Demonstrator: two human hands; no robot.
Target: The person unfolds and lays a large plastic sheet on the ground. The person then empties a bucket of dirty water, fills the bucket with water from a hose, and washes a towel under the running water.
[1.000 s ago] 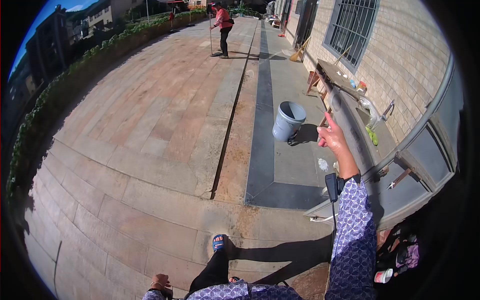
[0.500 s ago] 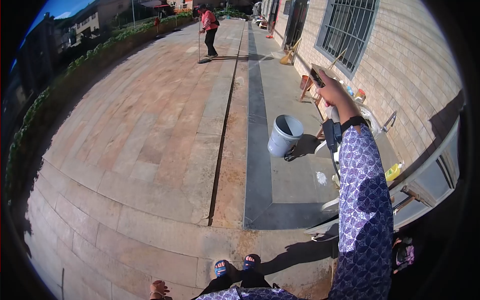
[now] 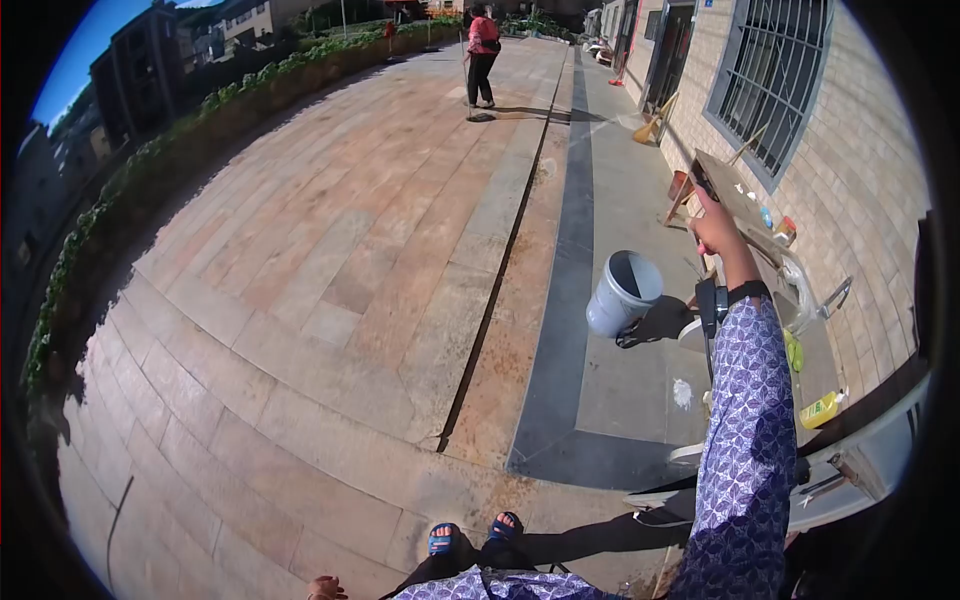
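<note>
My right hand (image 3: 718, 228) is raised at arm's length in a purple patterned sleeve, with a black device strapped at the wrist (image 3: 712, 300). Its fingers look curled shut, and I cannot make out anything in them. It hangs in front of a wooden table (image 3: 745, 205) by the wall, above and to the right of a grey bucket (image 3: 622, 292). Only a sliver of my left hand (image 3: 322, 588) shows at the bottom edge, low beside my legs. My feet in blue sandals (image 3: 440, 540) stand on the paving.
A counter with a yellow bottle (image 3: 822, 410) and a green item (image 3: 793, 350) runs along the brick wall on the right. A barred window (image 3: 780, 80) is above. Far off, a person in red (image 3: 482, 50) holds a long-handled tool. A hedge (image 3: 150, 170) borders the left.
My right arm has risen from pointing low near the counter to stretched out toward the wooden table, fingers curling in. My view has swung slightly, and my feet have come together.
</note>
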